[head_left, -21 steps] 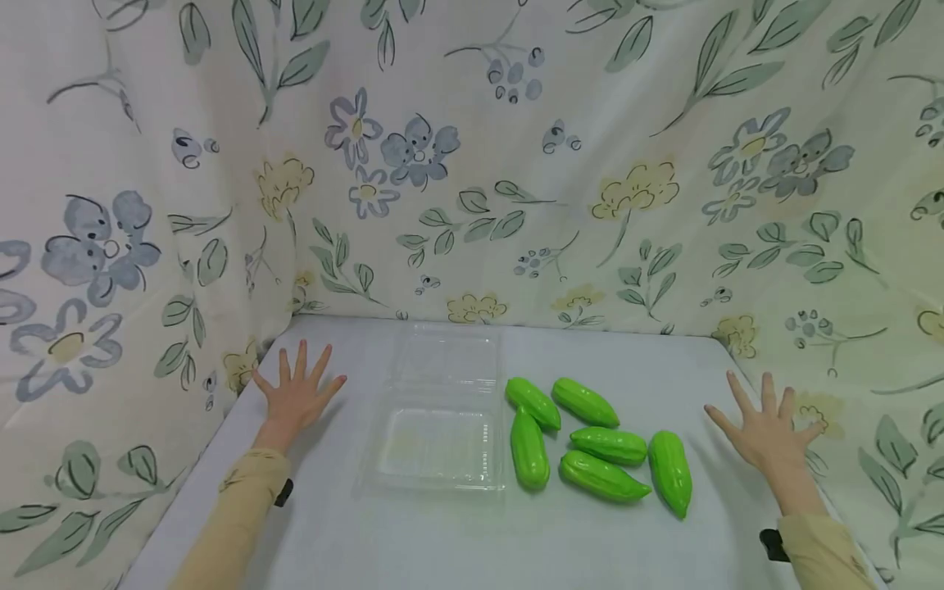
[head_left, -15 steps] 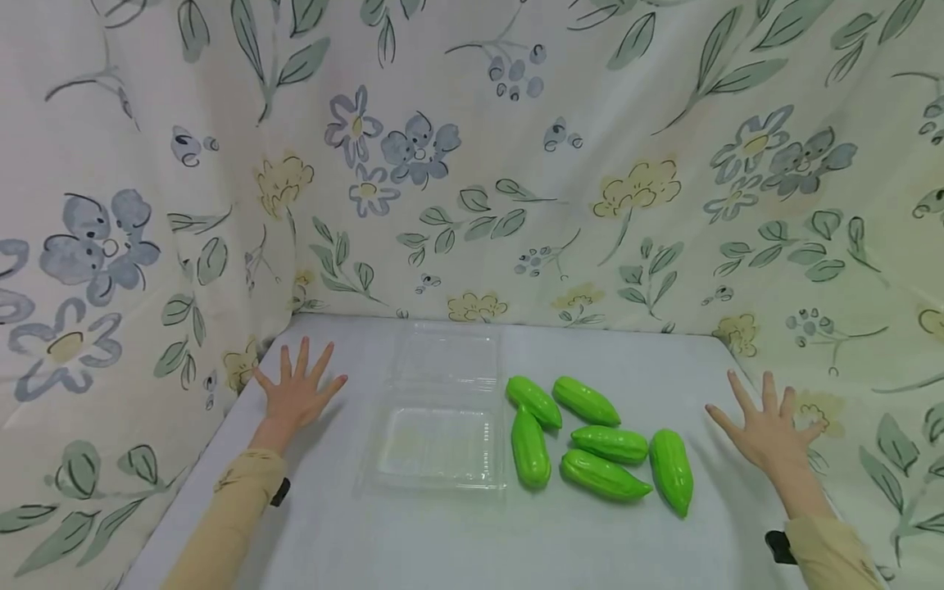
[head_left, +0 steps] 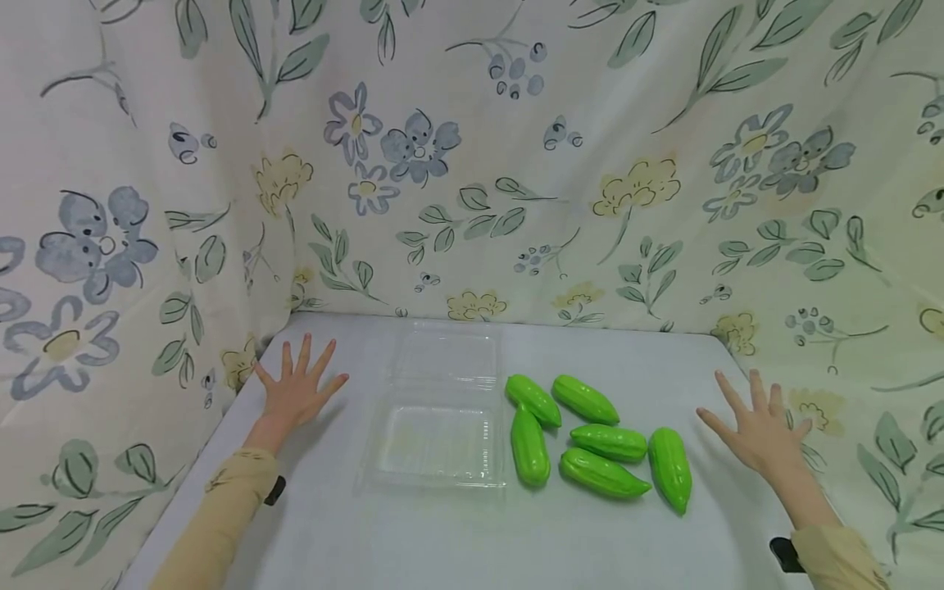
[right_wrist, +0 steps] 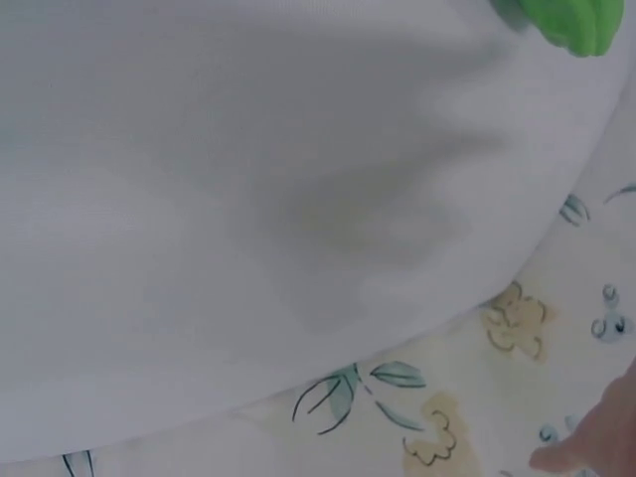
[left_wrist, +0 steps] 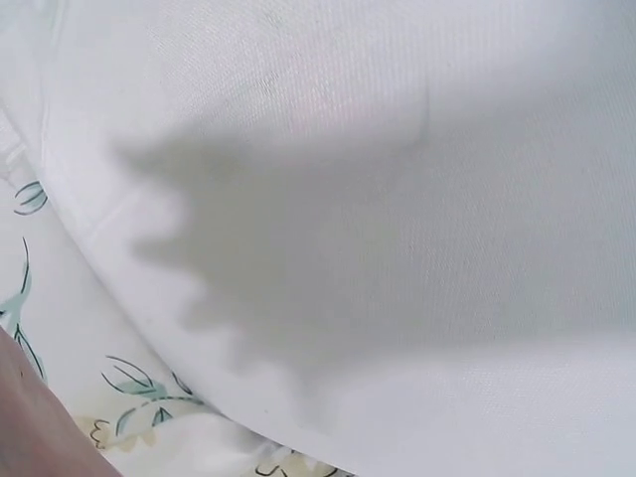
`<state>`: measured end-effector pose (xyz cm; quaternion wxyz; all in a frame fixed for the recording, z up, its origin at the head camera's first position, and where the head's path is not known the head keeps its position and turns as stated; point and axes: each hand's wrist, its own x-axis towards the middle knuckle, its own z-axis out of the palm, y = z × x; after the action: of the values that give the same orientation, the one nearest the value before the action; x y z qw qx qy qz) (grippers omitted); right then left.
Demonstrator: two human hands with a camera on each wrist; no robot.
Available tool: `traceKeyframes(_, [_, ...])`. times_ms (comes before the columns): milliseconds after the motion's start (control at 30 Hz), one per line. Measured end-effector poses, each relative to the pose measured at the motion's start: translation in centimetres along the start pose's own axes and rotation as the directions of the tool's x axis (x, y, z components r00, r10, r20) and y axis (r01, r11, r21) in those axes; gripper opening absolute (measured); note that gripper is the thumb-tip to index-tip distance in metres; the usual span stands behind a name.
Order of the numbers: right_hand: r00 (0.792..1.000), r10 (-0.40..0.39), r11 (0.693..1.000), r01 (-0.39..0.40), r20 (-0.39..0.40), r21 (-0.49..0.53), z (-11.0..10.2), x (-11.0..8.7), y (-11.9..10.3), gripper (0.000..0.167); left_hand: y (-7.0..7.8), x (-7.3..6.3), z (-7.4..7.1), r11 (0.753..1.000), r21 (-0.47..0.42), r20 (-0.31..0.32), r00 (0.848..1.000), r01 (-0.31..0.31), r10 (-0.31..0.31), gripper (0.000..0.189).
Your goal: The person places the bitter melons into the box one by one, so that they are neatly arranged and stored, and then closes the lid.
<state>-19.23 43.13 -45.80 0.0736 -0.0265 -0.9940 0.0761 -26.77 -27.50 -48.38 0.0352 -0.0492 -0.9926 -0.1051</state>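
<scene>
My left hand (head_left: pixel 295 397) hovers over the left side of the white table, fingers spread and straight, holding nothing. Over the right edge, my right hand (head_left: pixel 763 434) is likewise spread with nothing in it. A clear plastic clamshell box (head_left: pixel 435 447) lies unfolded between them, its lid (head_left: pixel 446 352) towards the back. Right of the box are several bright green, ridged, gourd-like pieces with pointed tips; the rightmost green gourd (head_left: pixel 670 471) lies nearest my right hand. The right wrist view catches one green gourd (right_wrist: pixel 581 20) at its top corner.
A floral curtain (head_left: pixel 472 164) hangs behind the table (head_left: pixel 413 541) and along both sides. In the wrist views, hand shadows fall on the white tabletop (left_wrist: pixel 497 417) near its edge.
My right hand has shifted slightly left, towards the green gourds. The left hand stays almost in place, fingers still spread. The box and gourds have not moved.
</scene>
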Motion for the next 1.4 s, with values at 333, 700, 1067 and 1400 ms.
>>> traceKeyframes(333, [0.998, -0.057, 0.998, 0.057, -0.004, -0.023, -0.6, -0.4, -1.5, 0.081, 0.6, -0.2, -0.6, 0.999, -0.021, 0.002, 1.0, -0.024, 0.025, 0.075])
traceKeyframes(700, [0.994, -0.105, 0.994, 0.105, -0.005, 0.013, -0.6, -1.3, -2.3, 0.081, 1.9, -0.4, -1.1, 0.996, -0.061, 0.024, 0.998, -0.061, 0.063, 0.076])
traceKeyframes(1067, [0.99, -0.1, 0.993, 0.093, 0.097, 0.076, -0.4, -2.0, -3.1, 0.082, 3.6, -0.4, -1.3, 0.981, -0.152, 0.048, 0.991, -0.117, 0.126, 0.076])
traceKeyframes(1400, [0.974, -0.129, 0.973, 0.089, 0.185, 0.212, -0.3, -2.4, -4.1, 0.081, 4.9, -0.7, -1.3, 0.959, -0.246, 0.084, 0.982, -0.143, 0.168, 0.074])
